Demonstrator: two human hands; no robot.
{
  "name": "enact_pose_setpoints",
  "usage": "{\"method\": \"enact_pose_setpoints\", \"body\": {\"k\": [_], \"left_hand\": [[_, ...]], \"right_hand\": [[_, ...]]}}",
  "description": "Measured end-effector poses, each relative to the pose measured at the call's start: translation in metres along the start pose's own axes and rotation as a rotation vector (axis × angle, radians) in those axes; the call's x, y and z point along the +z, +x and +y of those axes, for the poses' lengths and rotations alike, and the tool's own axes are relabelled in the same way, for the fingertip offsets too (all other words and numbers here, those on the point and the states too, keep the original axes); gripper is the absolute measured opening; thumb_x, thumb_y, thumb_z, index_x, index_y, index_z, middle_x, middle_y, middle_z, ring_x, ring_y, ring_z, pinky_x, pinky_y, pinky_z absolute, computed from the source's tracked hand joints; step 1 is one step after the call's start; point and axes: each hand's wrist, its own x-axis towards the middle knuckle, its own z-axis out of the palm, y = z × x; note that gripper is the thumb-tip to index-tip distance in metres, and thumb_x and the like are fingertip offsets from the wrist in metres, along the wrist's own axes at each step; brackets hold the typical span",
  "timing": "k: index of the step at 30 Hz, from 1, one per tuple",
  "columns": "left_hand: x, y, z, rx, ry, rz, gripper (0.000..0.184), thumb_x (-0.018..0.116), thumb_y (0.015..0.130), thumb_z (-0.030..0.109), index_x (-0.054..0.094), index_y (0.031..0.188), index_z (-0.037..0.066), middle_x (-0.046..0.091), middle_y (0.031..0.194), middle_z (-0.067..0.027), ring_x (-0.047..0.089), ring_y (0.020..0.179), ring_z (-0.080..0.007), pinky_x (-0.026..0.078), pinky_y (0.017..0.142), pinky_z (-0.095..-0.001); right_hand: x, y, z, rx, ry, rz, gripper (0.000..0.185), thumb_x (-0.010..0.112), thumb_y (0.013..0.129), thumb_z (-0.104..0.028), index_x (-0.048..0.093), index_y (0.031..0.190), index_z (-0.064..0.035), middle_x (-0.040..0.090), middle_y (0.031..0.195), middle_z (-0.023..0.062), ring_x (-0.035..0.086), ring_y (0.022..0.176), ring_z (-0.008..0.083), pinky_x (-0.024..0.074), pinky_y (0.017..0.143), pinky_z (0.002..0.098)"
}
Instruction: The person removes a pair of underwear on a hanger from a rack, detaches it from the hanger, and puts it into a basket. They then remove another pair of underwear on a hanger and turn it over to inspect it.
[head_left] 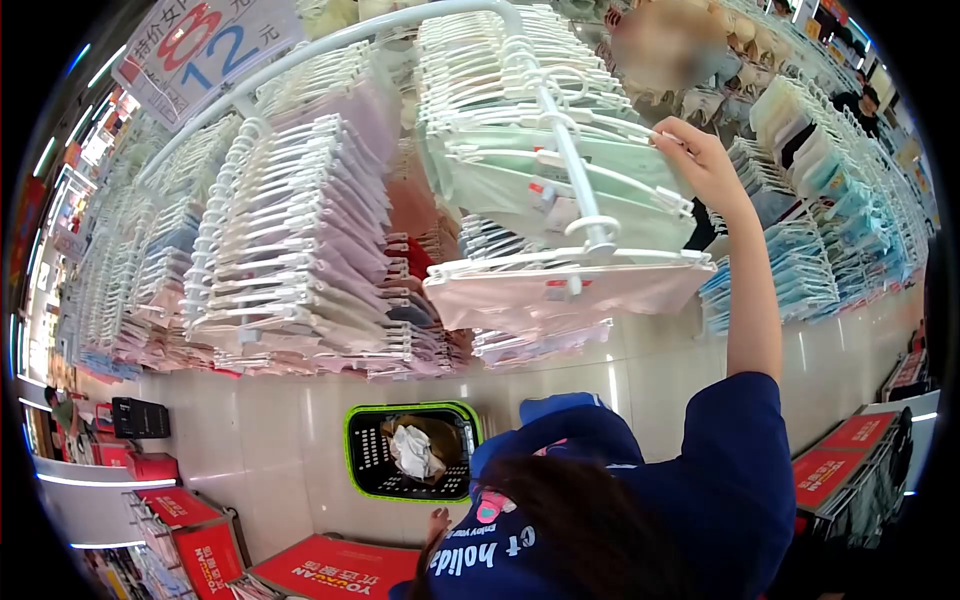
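One rack (574,180) carries pale green garments (500,205), too overlapped to count, probably hung for easy browsing; one pink garment (500,303) hangs at its end. One basket (350,460) stands on the floor (270,430). The right hand (712,172) pinches one hanger (632,124), fingers nearly closed; the left hand's (437,522) hold I cannot tell.

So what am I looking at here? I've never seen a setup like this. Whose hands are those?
There's no machine, just a person with bare hands. This single, very wide picture comes from a camera on their head, looking forward and down. The right hand is at the ends of white hangers holding pale green garments; whether it grips one is unclear. The left hand is low, partly hidden, near a black basket with a green rim. That sits on the floor, with something white and crumpled inside.
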Motion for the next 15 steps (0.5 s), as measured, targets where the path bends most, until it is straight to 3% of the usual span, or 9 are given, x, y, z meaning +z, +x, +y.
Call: {"method": "enact_pose_setpoints", "body": {"k": [6,15], "left_hand": [[0.024,-0.019,0.030,0.046,-0.051,0.038,0.047,0.057,0.079,0.024,0.041,0.116,-0.001,0.053,0.095,-0.0144,0.053,0.083,-0.0228,0.043,0.074,-0.0315],[0.053,-0.025,0.066,0.263,-0.159,0.158,0.040,0.055,0.081,0.025,0.047,0.110,0.000,0.056,0.087,-0.0103,0.055,0.075,-0.0192,0.044,0.069,-0.0292]], "right_hand": [[-0.035,-0.016,0.004,0.030,-0.083,-0.027,0.013,0.049,0.085,-0.016,0.051,0.086,-0.0028,0.038,0.058,0.0028,0.033,0.055,0.0079,0.0297,0.049,0.0211],[-0.111,-0.090,0.052,0.128,-0.101,0.207,0.014,0.050,0.084,-0.014,0.054,0.079,-0.0018,0.044,0.066,-0.0035,0.034,0.059,0.0033,0.0251,0.050,0.0174]]}}
